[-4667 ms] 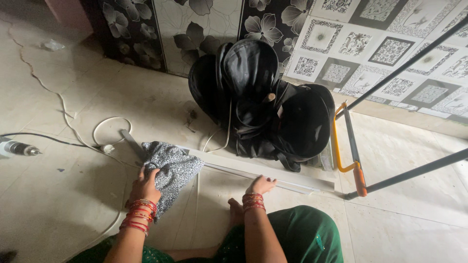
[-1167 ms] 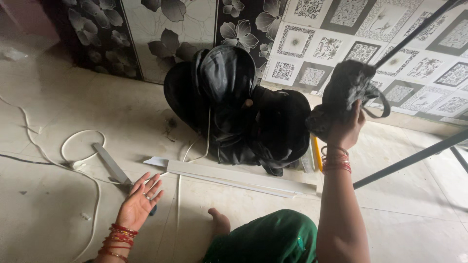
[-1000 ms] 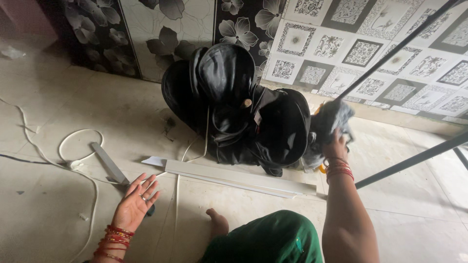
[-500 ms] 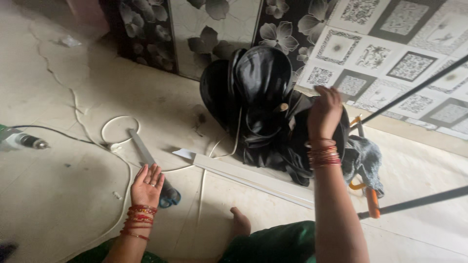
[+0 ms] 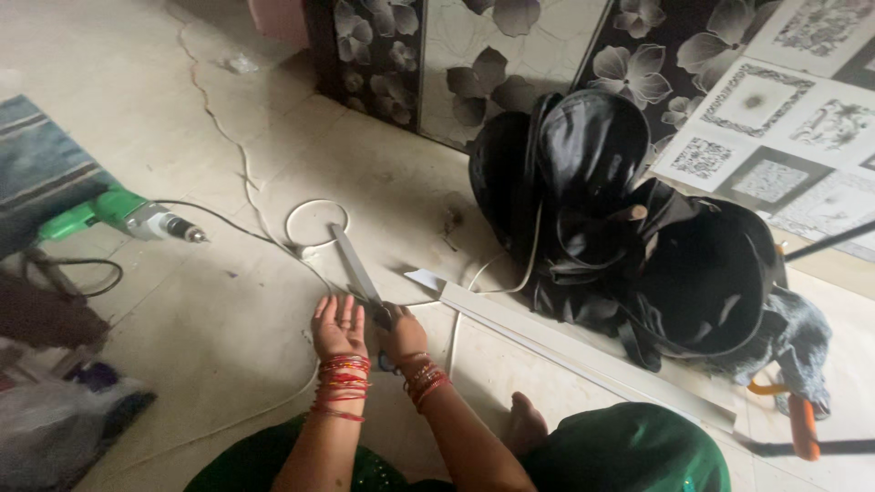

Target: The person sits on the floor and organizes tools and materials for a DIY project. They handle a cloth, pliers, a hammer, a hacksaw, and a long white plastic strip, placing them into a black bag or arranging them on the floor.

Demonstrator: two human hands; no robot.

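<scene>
The fingers (image 5: 339, 308) of the left hand (image 5: 338, 330) lay spread and flat, palm down, on the floor (image 5: 210, 301) just beside a narrow grey strip (image 5: 354, 262), apparently steadying the body rather than gripping anything. The right hand (image 5: 399, 333) was curled around the dark near end of that strip, its fingers closed on it; the exact grip was partly hidden by the knuckles. The strip ran from the two hands away toward the far left, ending near a loop of white cable (image 5: 314, 223), and it lay flat on the floor, seemingly where it could be lifted by one end. To the right, a long white channel (image 5: 583, 351) lay diagonally across the floor, its far end touching the foot of a black bag (image 5: 629, 228) that slumped open against patterned wall panels (image 5: 510, 55). A grey cloth (image 5: 802, 342) was heaped at the bag's right side, just above an orange-handled saw (image 5: 797, 424). Well apart at the far left lay a green drill (image 5: 123, 214), its cable trailing over the floor. No package or legible label could be made out; the panels bore flower and square motifs in black and white.
</scene>
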